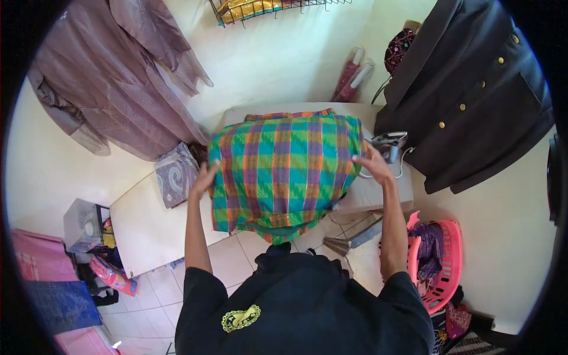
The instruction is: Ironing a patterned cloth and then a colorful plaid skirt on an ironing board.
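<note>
A plaid garment [284, 164] in green, teal, purple and orange lies spread over a padded, light-covered ironing surface [377, 195], its near edge hanging over the front. At its left edge is my left hand [205, 176], thumb against the cloth. My right hand [373, 163] touches the right edge, thumb on top; whether either hand's fingers grip cloth underneath is unclear. Just beyond my right hand a steam iron [390, 144] rests on the surface, its pale cord curving down beside it.
A folded grey patterned cloth [175, 175] lies on a white tabletop [151, 217] at left. A mauve garment [128, 88] and a dark gold-buttoned jacket [466, 97] hang on either side. A pink laundry basket [452, 266] holding clothes stands at right. A wire rack [284, 6] is on the wall.
</note>
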A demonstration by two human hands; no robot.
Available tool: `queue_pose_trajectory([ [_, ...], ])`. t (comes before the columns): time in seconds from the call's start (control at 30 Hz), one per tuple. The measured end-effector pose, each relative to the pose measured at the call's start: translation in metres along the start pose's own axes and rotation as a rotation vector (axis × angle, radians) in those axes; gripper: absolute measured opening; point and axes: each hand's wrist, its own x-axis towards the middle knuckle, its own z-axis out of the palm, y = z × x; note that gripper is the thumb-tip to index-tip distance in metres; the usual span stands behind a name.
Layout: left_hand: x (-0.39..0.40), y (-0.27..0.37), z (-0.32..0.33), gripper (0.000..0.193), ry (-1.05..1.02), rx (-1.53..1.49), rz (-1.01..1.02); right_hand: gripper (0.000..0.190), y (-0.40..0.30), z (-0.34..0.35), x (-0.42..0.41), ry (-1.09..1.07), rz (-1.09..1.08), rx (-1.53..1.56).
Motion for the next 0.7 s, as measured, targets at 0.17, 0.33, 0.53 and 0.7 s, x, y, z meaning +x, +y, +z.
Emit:
queue_pose_trajectory([
  [0.17, -0.038, 0.006, 0.015, 0.06, -0.22, -0.135, -0.134, 0.049, 0.008, 0.005, -0.019, 0.019, -0.092, -0.134],
  [0.33, -0.067, 0.001, -0.033, 0.068, -0.807, -0.095, -0.208, 0.047, -0.017, -0.035, -0.058, -0.509, 0.436, -0.501],
  [0.53, -0.061, -0.02, 0.018, 0.096, -0.416, -0.28, -0.244, 0.093, 0.011, -0.013, -0.06, -0.215, 0.56, -0.015],
  [0.7, -0.059, -0.031, 0.052, 0.087, -0.158, 0.167, -0.061, 0.065, 0.065, 0.008, -0.067, -0.152, 0.35, -0.034],
])
